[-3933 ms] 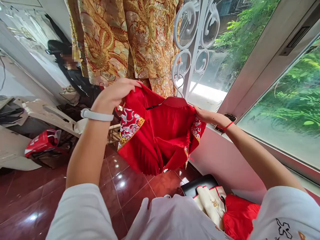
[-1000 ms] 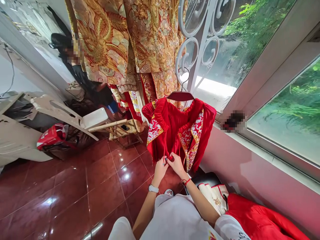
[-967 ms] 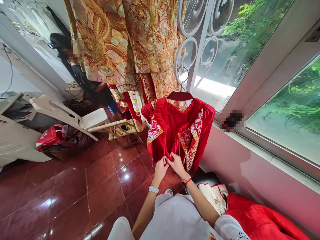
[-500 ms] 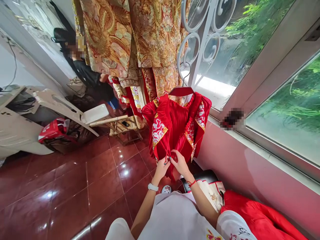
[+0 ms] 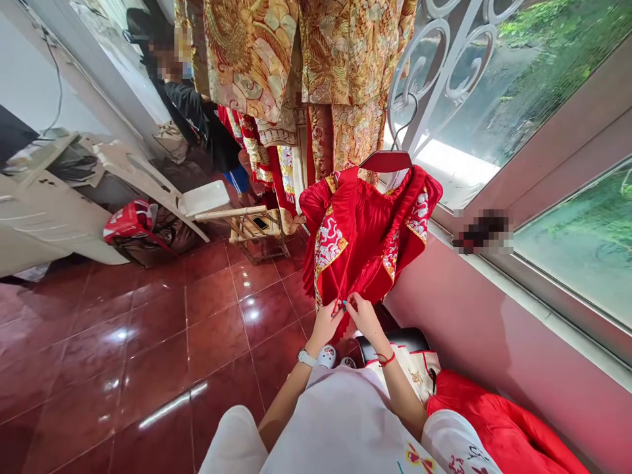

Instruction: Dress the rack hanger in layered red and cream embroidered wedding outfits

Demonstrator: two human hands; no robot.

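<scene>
We stand over a bright red satin jacket [image 5: 368, 227] with white-and-silver cloud embroidery on its front bands. It hangs by itself from a dark red curved hanger [image 5: 385, 160], whose thin wire hook [image 5: 407, 112] is caught on a white scrolled iron window grille [image 5: 444, 66]. Our 2 hands have dropped from the jacket's shoulders to its lower front edge, so the hanger now carries the full weight and the garment falls freely.

Our left hand [image 5: 326, 327], with a white band on its wrist, and our right hand [image 5: 363, 316], with a red string at its wrist, nearly meet at the jacket's front. The left fingertips [image 5: 336, 307] close on a thin red cord [image 5: 340, 283] running down the front opening. The right fingers [image 5: 351, 301] curl just beside that cord, half-bent, but whether they grip it too is too small to tell.

Behind the jacket hang gold-embroidered robes [image 5: 296, 59]. Below the jacket, a folded cream garment [image 5: 415, 375] and a red satin garment [image 5: 494, 421] lie near a black seat [image 5: 399, 337]. Beyond the robes stands a person in a black top [image 5: 190, 112].
</scene>
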